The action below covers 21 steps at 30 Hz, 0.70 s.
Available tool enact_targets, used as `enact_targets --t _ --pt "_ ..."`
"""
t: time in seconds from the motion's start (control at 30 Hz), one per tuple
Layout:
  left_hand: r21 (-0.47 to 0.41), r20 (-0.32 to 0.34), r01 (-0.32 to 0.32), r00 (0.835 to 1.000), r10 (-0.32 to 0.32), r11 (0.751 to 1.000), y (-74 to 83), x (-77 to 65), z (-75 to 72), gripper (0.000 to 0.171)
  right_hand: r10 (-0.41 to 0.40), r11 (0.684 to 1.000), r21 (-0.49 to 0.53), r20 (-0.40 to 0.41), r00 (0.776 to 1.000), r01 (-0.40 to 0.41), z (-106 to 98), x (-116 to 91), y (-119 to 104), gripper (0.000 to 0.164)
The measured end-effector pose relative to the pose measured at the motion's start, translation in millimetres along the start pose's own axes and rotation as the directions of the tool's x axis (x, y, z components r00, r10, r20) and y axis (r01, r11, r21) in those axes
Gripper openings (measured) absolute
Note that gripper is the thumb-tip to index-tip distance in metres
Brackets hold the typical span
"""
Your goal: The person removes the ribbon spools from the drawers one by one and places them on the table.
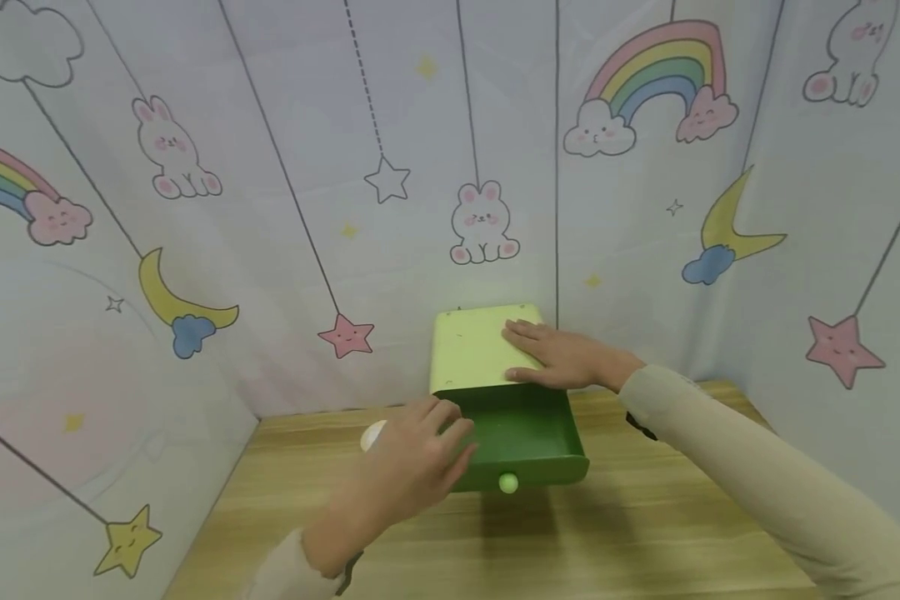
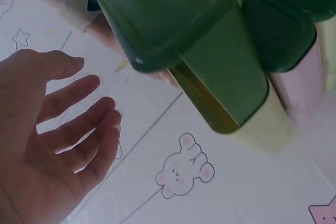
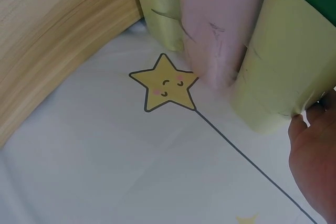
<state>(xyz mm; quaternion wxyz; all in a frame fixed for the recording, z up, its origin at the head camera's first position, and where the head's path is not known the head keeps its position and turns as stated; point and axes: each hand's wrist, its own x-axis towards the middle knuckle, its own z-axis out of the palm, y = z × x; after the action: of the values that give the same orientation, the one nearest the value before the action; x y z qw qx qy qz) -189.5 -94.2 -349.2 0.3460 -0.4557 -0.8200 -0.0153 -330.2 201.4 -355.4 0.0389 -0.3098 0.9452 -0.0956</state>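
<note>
A small drawer cabinet (image 1: 468,346) stands against the back wall. Its top is pale yellow, and stacked yellow and pink (image 2: 302,90) sections show in the wrist views. The green top drawer (image 1: 521,425) is pulled out, a light green round knob (image 1: 508,482) on its front. My right hand (image 1: 562,354) rests on the cabinet's top with its fingers spread. My left hand (image 1: 412,454) hovers by the drawer's front left corner. In the left wrist view its fingers are loosely bent, apart from the drawer, and hold nothing. It hides the drawer's left part in the head view.
A wood-grain table (image 1: 270,492) lies beneath. Partly behind my left hand is a white rounded thing (image 1: 372,434), its kind unclear. Printed sheeting (image 1: 285,100) with rabbits, stars and rainbows covers the walls at the back and both sides.
</note>
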Motion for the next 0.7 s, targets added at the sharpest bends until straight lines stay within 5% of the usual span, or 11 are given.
enact_targets --t 0.43,0.57,0.7 --pt "0.199 -0.004 -0.233 0.971 0.239 0.952 48.6 -7.0 22.0 0.018 -0.017 1.0 -0.012 -0.015 1.0 0.017 1 0 1 0.09" --pt "0.28 0.004 -0.296 0.952 0.307 0.913 55.9 -14.5 34.0 0.035 -0.018 1.0 -0.014 -0.014 1.0 0.018 0 -1 0 0.09" --pt "0.305 -0.024 -0.303 0.946 0.325 0.903 62.9 -20.3 43.0 0.042 -0.016 1.0 -0.013 -0.01 1.0 0.016 -1 -1 -1 0.09"
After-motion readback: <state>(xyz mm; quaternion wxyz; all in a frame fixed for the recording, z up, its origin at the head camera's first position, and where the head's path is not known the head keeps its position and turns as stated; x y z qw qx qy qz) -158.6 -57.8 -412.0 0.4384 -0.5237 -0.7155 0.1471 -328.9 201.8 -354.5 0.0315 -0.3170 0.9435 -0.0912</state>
